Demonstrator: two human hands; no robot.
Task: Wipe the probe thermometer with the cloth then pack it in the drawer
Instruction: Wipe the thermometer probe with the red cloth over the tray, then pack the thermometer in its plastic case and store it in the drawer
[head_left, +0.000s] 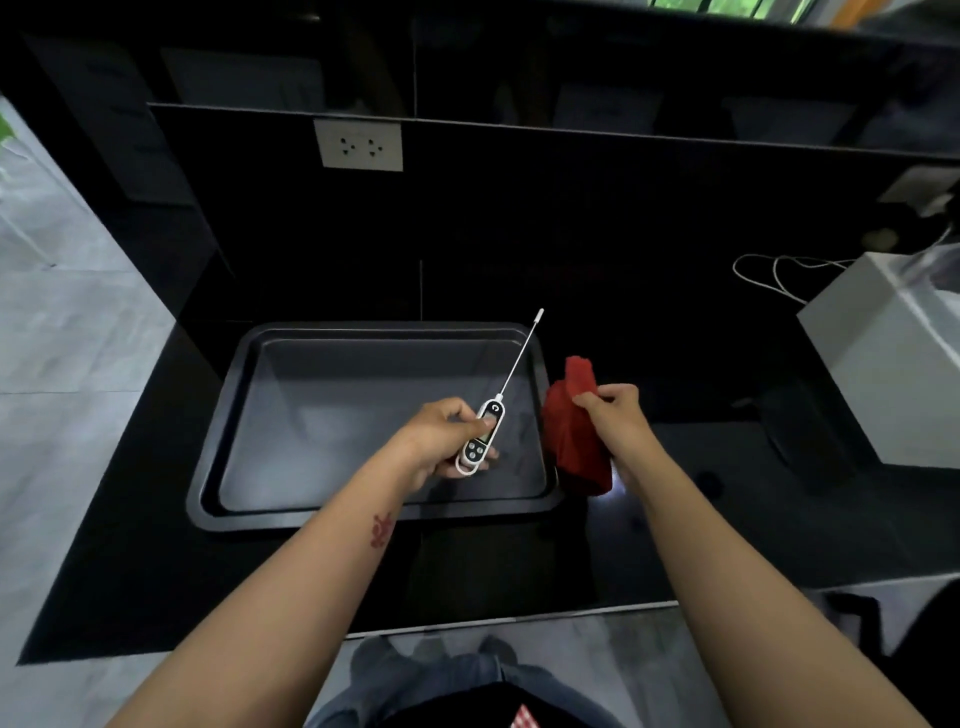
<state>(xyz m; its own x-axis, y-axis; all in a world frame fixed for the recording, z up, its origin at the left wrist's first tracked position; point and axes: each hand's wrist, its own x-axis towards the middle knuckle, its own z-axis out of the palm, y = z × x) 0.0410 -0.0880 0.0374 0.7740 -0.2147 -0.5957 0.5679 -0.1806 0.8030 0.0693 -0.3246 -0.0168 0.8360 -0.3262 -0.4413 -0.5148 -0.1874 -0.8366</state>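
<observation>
My left hand (441, 439) grips the white handle of the probe thermometer (485, 431) above the right part of the dark baking tray (208, 457). Its thin metal probe points up and to the right, with a white cap at the tip. My right hand (615, 415) holds a bunched red cloth (574, 436) just right of the tray, a short gap from the thermometer. The cloth hangs down toward the black counter. No drawer is in view.
The black counter (675, 519) ends at a front edge near my legs. A white box (893, 358) with a white cable (769, 275) stands at the right. A wall socket (358, 144) sits on the dark back panel. Pale floor lies to the left.
</observation>
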